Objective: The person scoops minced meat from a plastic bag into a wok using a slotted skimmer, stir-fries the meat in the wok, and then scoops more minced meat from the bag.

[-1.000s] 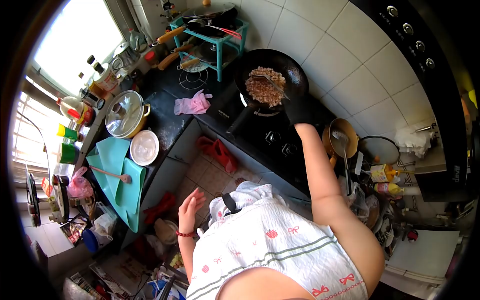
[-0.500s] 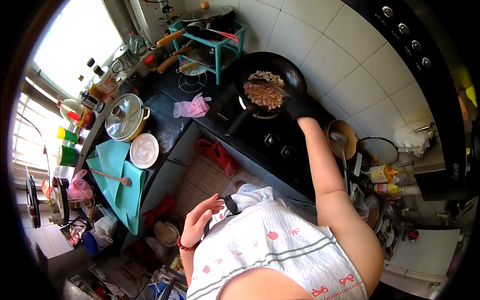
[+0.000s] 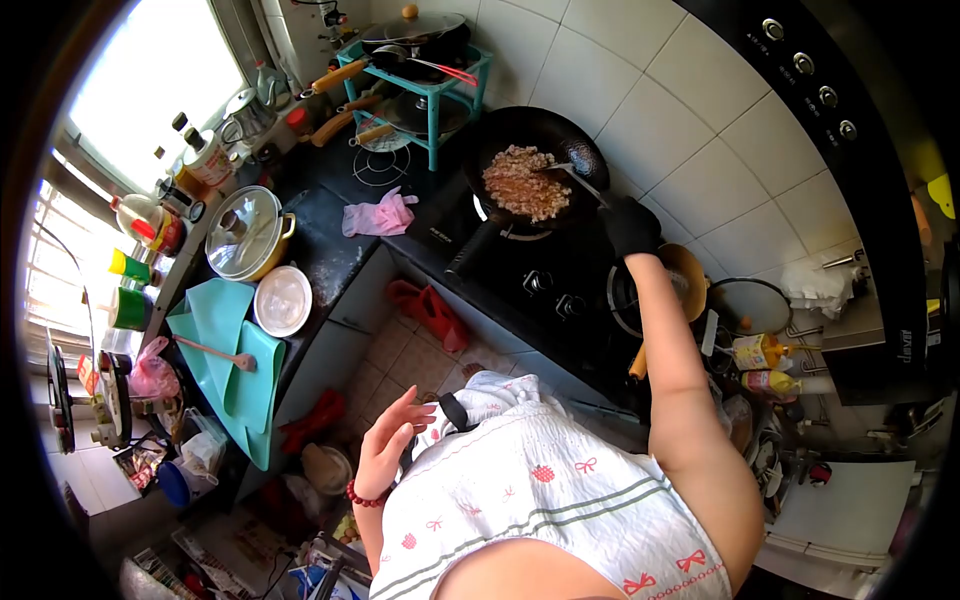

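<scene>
My right hand (image 3: 631,228), in a black glove, is closed around the handle of a metal spatula (image 3: 583,182). The spatula's blade rests at the right edge of the browned minced food (image 3: 522,184) inside a black wok (image 3: 497,134) on the stove (image 3: 500,277). Bare and wearing a red bead bracelet, my left hand (image 3: 386,447) hovers in front of the apron (image 3: 520,480), fingers apart and holding nothing. The wok's handle (image 3: 476,245) points down and left, touched by neither hand.
Right of the stove sits a brass-coloured pan (image 3: 686,285). A teal rack (image 3: 433,125) with pans stands behind. On the left counter are a lidded pot (image 3: 240,245), a white bowl (image 3: 283,301), a pink cloth (image 3: 379,213) and teal mats (image 3: 225,375).
My gloved right hand has moved right and slightly down, drawing the spatula from the middle of the food to its right edge. My left hand has come closer to the apron.
</scene>
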Demonstrator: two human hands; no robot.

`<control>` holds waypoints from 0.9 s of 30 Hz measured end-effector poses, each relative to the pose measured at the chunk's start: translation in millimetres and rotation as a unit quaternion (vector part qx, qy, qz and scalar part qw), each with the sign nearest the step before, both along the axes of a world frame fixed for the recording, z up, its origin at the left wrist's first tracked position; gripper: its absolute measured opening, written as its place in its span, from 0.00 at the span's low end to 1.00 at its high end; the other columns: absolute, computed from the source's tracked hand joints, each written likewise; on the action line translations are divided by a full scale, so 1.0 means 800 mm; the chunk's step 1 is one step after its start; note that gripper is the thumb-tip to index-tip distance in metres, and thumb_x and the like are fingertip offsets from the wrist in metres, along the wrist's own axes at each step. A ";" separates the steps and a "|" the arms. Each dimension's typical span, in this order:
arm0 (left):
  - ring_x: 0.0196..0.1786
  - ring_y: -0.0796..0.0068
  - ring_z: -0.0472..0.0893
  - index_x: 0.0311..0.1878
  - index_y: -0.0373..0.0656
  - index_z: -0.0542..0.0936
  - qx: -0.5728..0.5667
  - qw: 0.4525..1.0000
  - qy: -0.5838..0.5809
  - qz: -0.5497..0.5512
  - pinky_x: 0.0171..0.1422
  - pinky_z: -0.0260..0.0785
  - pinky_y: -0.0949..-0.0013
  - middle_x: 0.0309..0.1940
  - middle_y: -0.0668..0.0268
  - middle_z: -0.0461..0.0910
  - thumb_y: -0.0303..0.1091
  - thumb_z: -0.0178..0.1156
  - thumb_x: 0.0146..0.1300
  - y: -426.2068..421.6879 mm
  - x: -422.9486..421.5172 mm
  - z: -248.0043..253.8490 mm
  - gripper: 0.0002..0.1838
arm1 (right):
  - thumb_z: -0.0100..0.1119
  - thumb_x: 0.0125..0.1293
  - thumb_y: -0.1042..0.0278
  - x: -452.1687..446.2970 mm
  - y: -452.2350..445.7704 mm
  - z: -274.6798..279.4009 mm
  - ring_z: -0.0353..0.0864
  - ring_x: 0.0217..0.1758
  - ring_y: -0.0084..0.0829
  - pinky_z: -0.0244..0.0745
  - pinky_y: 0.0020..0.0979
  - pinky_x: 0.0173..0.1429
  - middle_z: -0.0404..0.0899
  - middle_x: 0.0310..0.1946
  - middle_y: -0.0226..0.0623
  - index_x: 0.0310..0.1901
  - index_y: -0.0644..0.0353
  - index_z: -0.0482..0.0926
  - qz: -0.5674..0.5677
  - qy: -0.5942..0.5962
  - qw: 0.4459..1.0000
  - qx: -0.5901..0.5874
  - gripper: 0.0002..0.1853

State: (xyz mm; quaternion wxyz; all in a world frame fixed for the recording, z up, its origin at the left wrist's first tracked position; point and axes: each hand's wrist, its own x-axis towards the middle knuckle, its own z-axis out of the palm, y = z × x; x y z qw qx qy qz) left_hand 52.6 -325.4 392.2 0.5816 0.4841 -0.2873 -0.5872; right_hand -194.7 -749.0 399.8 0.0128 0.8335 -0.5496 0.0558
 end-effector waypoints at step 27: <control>0.54 0.72 0.75 0.67 0.37 0.60 0.036 0.999 0.006 0.007 0.60 0.65 0.69 0.53 0.58 0.75 0.27 0.48 0.67 0.007 -0.005 -0.002 0.26 | 0.52 0.63 0.52 -0.032 -0.129 0.097 0.80 0.23 0.37 0.74 0.36 0.33 0.80 0.26 0.49 0.30 0.62 0.81 -0.068 0.051 0.967 0.240 0.20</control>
